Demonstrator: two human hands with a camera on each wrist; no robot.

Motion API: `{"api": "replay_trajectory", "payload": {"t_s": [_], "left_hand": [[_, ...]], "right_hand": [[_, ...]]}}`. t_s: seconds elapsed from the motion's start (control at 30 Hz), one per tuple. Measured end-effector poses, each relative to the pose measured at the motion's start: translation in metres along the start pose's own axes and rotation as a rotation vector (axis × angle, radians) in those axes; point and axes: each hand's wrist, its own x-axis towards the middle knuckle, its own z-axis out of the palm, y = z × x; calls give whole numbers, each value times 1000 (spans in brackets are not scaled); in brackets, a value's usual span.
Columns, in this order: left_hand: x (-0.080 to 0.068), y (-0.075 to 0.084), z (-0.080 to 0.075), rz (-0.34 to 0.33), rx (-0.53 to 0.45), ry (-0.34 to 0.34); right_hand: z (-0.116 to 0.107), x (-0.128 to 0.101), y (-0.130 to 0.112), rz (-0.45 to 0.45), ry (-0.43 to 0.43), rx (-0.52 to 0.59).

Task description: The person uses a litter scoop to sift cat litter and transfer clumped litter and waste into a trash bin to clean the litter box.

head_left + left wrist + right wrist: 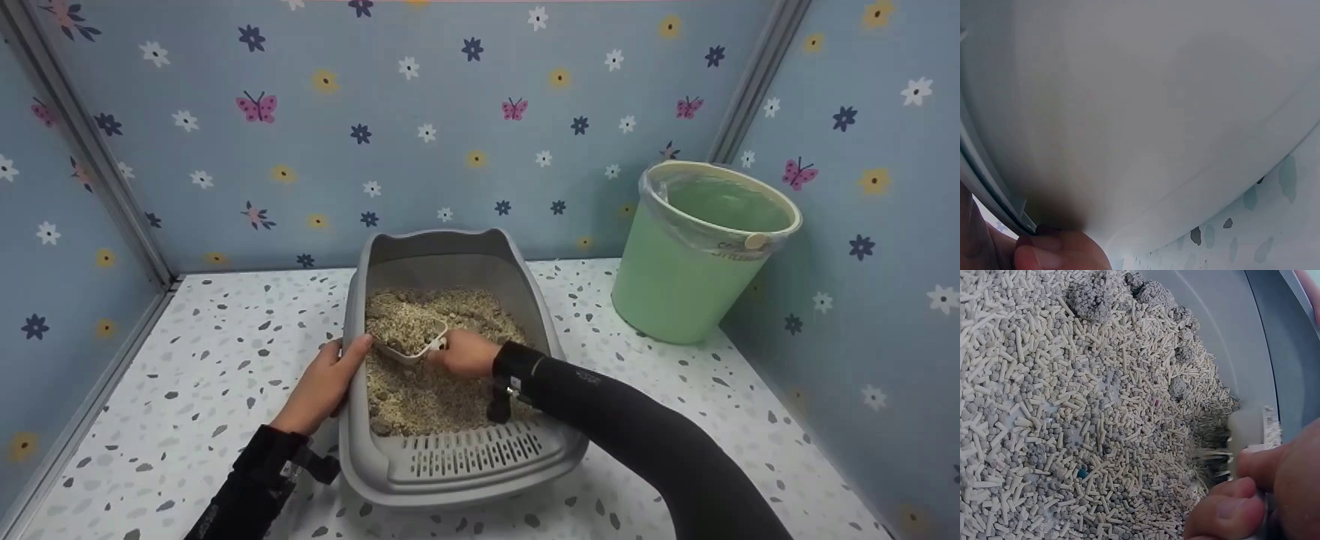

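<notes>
A grey litter box [457, 491] stands on the floor, holding pale pellet litter [442, 409] with darker clumps. My right hand [466, 354] grips the handle of a white litter scoop [409, 358], whose basket is heaped with litter. In the right wrist view the scoop [1247, 427] is partly hidden by the fingers, and grey clumps [1094, 301] lie near the box wall. My left hand [322, 386] holds the box's left rim, thumb on top. From the left wrist view, its fingertips [1064, 250] curl under the rim against the outer wall.
A green trash bin [682, 277] with a clear liner stands at the back right. Flower-patterned wall panels [420, 127] enclose the back and both sides. The floor [217, 352] is white with grey speckles. A slotted ledge [472, 454] forms the box's front.
</notes>
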Motion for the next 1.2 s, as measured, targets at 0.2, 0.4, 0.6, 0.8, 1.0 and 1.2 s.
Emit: {"api": "replay_trajectory", "payload": {"t_s": [0.2,0.4,0.6,0.8,1.0,1.2], "left_hand": [[1,-1,1,24,-20,-4],[0,0,0,19,-10,9],[1,-1,0,14,5,22],[2,-2,0,15,1,22],[1,-1,1,5,9,20],[1,-1,0,-3,10,18]], "right_hand": [[-18,-46,-45,-5,24,121],[-31,-61,-56,-55,66,151],[-47,-65,-58,-82,136,173],[-59,-72,-62,-76,209,228],[-65,-82,-67,-96,270,195],[-68,-88,-69,-117,321,173]]}}
